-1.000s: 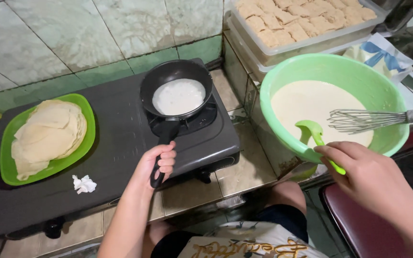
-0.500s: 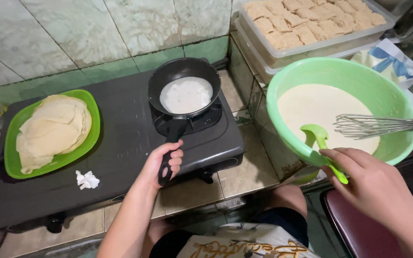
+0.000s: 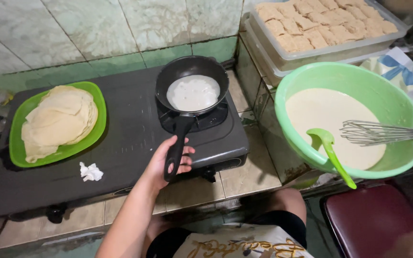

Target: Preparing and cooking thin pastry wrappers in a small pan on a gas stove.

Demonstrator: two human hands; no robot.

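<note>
Gripping the pan handle (image 3: 175, 153), left hand (image 3: 166, 165) closes round it; right hand mostly out of frame at 5 o'clock, state cannot tell; black pan (image 3: 192, 88) sits on the burner at 12 o'clock, thin batter set inside; crepe-cooking step, by my judgement; next needs a steady wrist; green bowl (image 3: 359, 79) at 3 o'clock.

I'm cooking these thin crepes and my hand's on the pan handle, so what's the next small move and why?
Probably tilt and swirl the black frying pan with the left hand that grips its handle. The white batter covers only the middle of the pan, leaving a dark ring around it, and it looks wet, so it could likely still spread thin like the crepes on the green plate.
</note>
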